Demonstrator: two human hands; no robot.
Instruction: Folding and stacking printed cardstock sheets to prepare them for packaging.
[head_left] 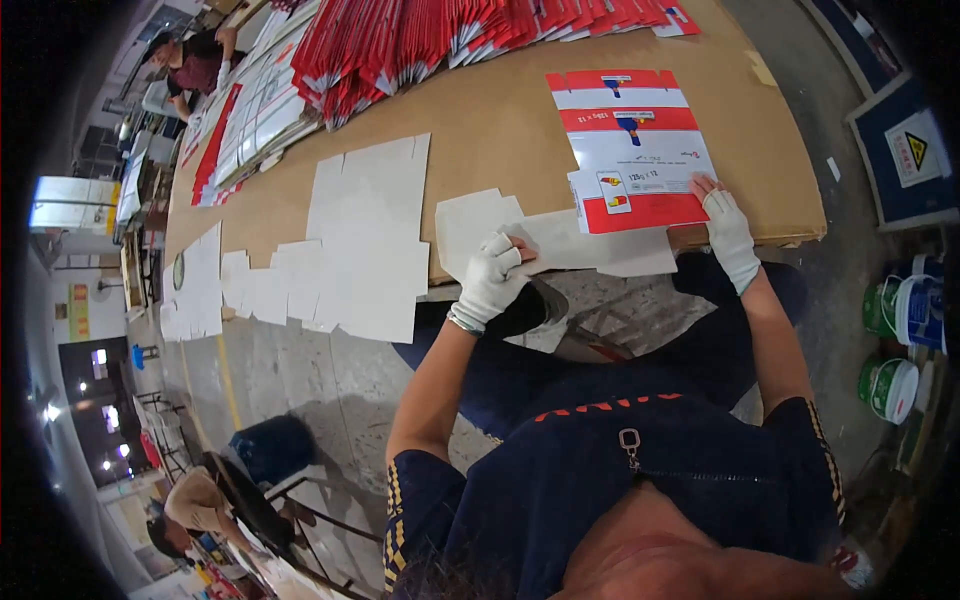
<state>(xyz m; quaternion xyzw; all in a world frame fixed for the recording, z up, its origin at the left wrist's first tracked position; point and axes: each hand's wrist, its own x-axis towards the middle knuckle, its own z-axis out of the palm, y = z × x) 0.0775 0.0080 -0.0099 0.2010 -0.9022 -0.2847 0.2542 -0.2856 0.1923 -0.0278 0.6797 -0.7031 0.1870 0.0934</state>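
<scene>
A flat red and white printed carton blank [640,165] lies at the table's near right. My right hand [732,238], in a white glove with bare fingertips, holds its near right corner, fingertips on top and the thumb hidden. Partly under that sheet, a blank with its grey unprinted side up [560,240] stretches along the near edge. My left hand [493,277], gloved the same way, is at that grey blank's near edge. Its fingers are curled, with thumb and fingertip pinched together on the board. To its left, larger grey blanks [370,235] lie overlapping.
Fanned red carton blanks [400,50] are heaped along the table's [500,130] far side, with pale stacked sheets [255,110] at far left. Buckets [888,388] and a blue panel with a warning sign [905,150] stand to the right. Two other people [200,65] are at the left.
</scene>
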